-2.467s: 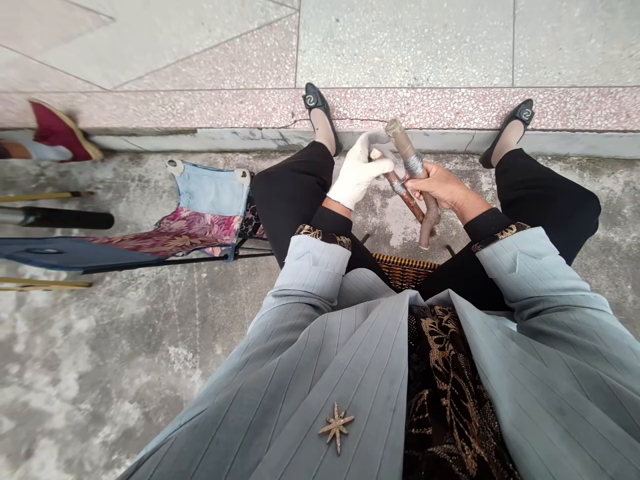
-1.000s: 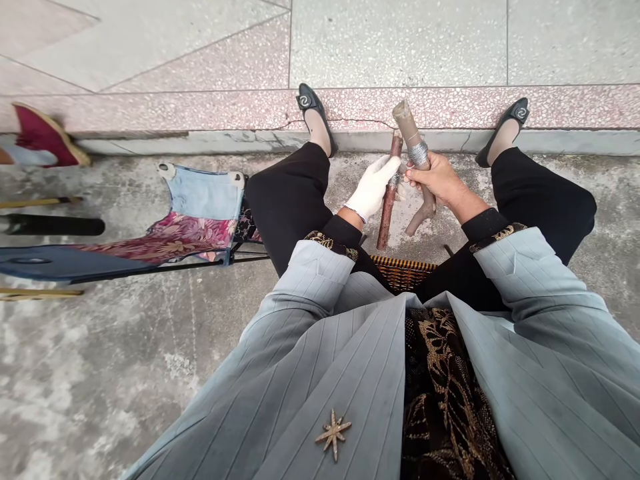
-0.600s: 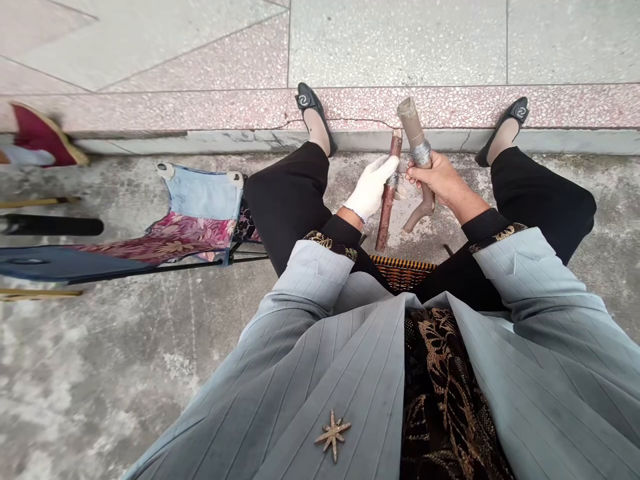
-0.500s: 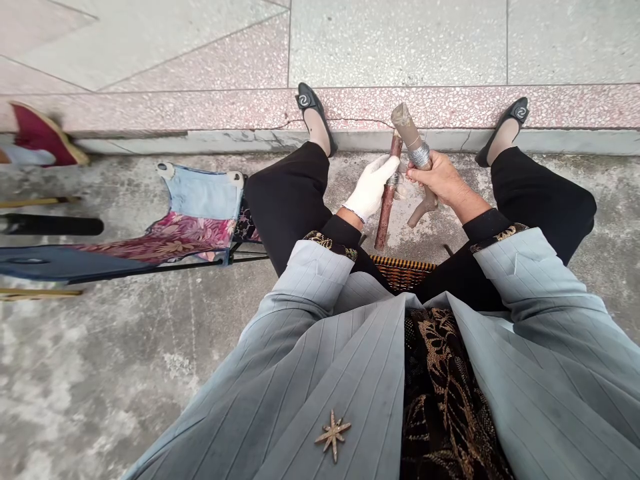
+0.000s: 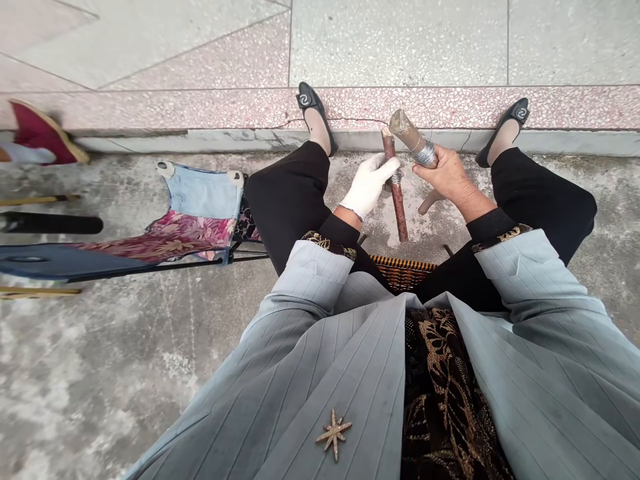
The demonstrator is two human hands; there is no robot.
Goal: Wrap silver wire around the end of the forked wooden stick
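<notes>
Nearest, a star-shaped brooch (image 5: 333, 435) is pinned to a grey pinstriped jacket (image 5: 280, 387), which hangs open over a black top (image 5: 445, 387) with gold leaf figures. Beyond it, between black-trousered legs, shows the edge of a woven seat (image 5: 405, 272).

Past that, both hands are closed on wood. The left hand (image 5: 369, 183), in a white glove, grips a reddish stick (image 5: 399, 210) around its upper half, thumb along it, beside a binding of silver wire. The stick's pale cut end points away and its lower end hangs free over the concrete. The bare right hand (image 5: 447, 175) is wrapped around a thick branch (image 5: 407, 131) at its coil of wire (image 5: 427, 155); a fine loose strand arcs above. The branch leans toward the stick, its bent tail showing below the palm. Whether the two tops touch, I cannot tell.

To the left stands a folding chair (image 5: 203, 193) with flowered fabric. Farther off, the black shoes (image 5: 313, 101) bear silver emblems like an S in a ring; a red shoe (image 5: 37, 133) is at far left.
</notes>
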